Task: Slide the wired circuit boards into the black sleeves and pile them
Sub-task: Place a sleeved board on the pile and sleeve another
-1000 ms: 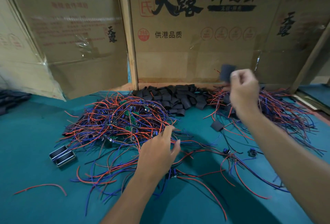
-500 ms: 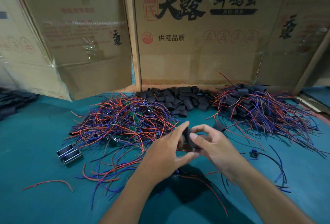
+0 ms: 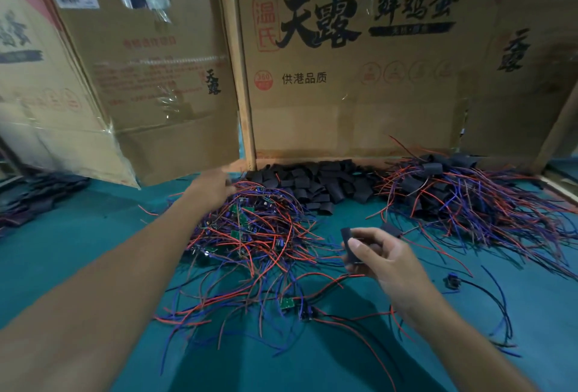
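While the right hand (image 3: 384, 262) pinches one black sleeve (image 3: 349, 243) between thumb and fingers, the sleeve stands upright above the green table (image 3: 78, 235), just right of the board heap. Red and dark wires trail from below this hand toward a loose green board (image 3: 286, 303) lying on the table nearer the viewer; whether they are held is unclear.

The left hand (image 3: 215, 187) reaches across to the far edge of the heap of unsleeved boards (image 3: 250, 229), a tangle of red and blue wires with small green boards showing through. Its fingers touch the top of the tangle; the hand is blurred, and whether it grips anything cannot be told.

Behind the heap, against the cardboard, lies a pile of empty sleeves (image 3: 319, 182), flat and black. To the right of these sits the finished pile (image 3: 463, 197): sleeved boards with red and blue wires fanning outward. One more sleeved piece (image 3: 391, 229) lies just beyond the right hand's fingers.

A small black part (image 3: 452, 279) with dark leads lies apart on the right. Cardboard boxes (image 3: 359, 79) printed with Chinese characters wall the back of the table. Dark flat items (image 3: 40, 194) lie stacked at the far left edge.
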`<state>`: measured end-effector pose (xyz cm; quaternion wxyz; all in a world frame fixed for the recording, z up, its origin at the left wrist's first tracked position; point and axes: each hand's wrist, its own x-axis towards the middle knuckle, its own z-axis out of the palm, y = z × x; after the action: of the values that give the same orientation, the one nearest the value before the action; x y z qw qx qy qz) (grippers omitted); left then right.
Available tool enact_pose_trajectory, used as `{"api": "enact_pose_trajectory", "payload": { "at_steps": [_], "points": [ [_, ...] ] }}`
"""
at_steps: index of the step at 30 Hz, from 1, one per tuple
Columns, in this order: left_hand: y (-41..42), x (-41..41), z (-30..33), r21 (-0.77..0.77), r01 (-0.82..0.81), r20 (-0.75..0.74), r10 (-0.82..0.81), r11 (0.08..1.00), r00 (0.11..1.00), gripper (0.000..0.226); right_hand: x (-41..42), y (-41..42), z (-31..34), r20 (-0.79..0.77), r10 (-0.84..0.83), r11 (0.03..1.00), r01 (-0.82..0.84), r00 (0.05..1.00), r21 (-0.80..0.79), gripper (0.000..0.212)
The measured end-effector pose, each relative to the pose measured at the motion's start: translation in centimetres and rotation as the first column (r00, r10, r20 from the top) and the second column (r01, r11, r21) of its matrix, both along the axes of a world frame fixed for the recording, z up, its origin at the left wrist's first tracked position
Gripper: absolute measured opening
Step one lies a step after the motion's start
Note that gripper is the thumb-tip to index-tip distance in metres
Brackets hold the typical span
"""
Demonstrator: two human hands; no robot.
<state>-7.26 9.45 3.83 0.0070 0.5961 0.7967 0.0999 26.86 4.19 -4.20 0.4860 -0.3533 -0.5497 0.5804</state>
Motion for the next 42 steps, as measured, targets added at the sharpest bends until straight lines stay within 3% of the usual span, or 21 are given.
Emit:
{"api": "enact_pose_trajectory", "payload": {
  "at_steps": [2, 6, 8, 13, 16, 20, 23, 25, 29, 32, 34, 37, 42],
  "points": [
    [0.5, -0.2, -0.5, -0.06, 0.013, -0.104, -0.019, 0.998, 0.994, 0.03, 0.0, 0.1, -0.1, -0.012, -0.009, 1.0, 0.009, 1.0, -0.006, 0.014],
    [0.4, 0.6, -0.7, 0.022, 0.047, -0.439, -0.033, 0.999, 0.898, 0.028, 0.1, 0.1, -0.1, -0.004, -0.006, 1.0, 0.006, 1.0, 0.002, 0.013],
    [0.1, 0.9, -0.5, 0.043, 0.076, -0.471, -0.046, 0.996, 0.881, 0.028, 0.0, 0.1, -0.1, -0.002, -0.001, 1.0, 0.001, 1.0, 0.0, 0.014],
    [-1.7, 1.2, 1.9, 0.215, 0.088, -0.151, -0.056, 0.973, 0.987, 0.024, 0.0, 0.1, -0.3, 0.019, 0.005, 1.0, -0.005, 1.0, 0.0, 0.016],
    [-2.6, 1.6, 4.0, 0.23, 0.119, -0.083, -0.102, 0.966, 0.991, 0.029, 0.1, 0.1, -0.3, 0.025, 0.013, 1.0, -0.012, 1.0, -0.01, 0.018],
    [-4.0, 2.1, 7.1, 0.237, 0.158, -0.066, -0.146, 0.959, 0.987, 0.011, 0.2, 0.0, -0.3, 0.037, 0.022, 1.0, -0.021, 0.999, -0.015, 0.019],
    [-5.3, 2.8, 9.1, 0.294, 0.11, 0.16, -0.163, 0.949, 0.974, 0.012, 0.1, -0.1, -0.1, 0.024, 0.023, 1.0, -0.023, 0.999, -0.018, 0.018],
    [-6.1, 3.4, 10.1, 0.336, 0.05, 0.42, -0.196, 0.941, 0.886, 0.008, 0.0, -0.2, 0.0, 0.021, 0.025, 0.999, -0.024, 0.999, -0.022, 0.016],
    [-7.4, 4.6, 11.1, 0.358, -0.042, 0.681, -0.231, 0.933, 0.695, 0.013, 0.0, -0.3, 0.1, 0.033, 0.024, 0.999, -0.023, 0.999, -0.03, 0.016],
    [-8.4, 5.7, 9.8, 0.229, -0.032, 0.929, -0.208, 0.973, 0.305, 0.025, 0.0, -0.3, 0.1, 0.029, 0.023, 0.999, -0.022, 0.999, -0.034, 0.015],
    [-9.2, 6.6, 8.1, 0.194, 0.009, 0.973, -0.194, 0.981, 0.127, 0.032, -0.1, -0.3, 0.2, 0.026, 0.022, 0.999, -0.021, 0.999, -0.038, 0.014],
    [-10.2, 8.1, 5.4, 0.208, 0.018, 0.978, -0.207, 0.978, -0.007, 0.032, 0.1, -0.2, 0.1, 0.025, 0.012, 0.999, -0.011, 1.0, -0.037, 0.014],
    [-11.1, 10.0, 2.1, 0.298, -0.136, 0.922, -0.321, 0.945, -0.216, 0.028, 0.0, 0.2, -0.2, 0.099, 0.017, 1.0, -0.017, 0.995, 0.0, 0.024]
  ]
}}
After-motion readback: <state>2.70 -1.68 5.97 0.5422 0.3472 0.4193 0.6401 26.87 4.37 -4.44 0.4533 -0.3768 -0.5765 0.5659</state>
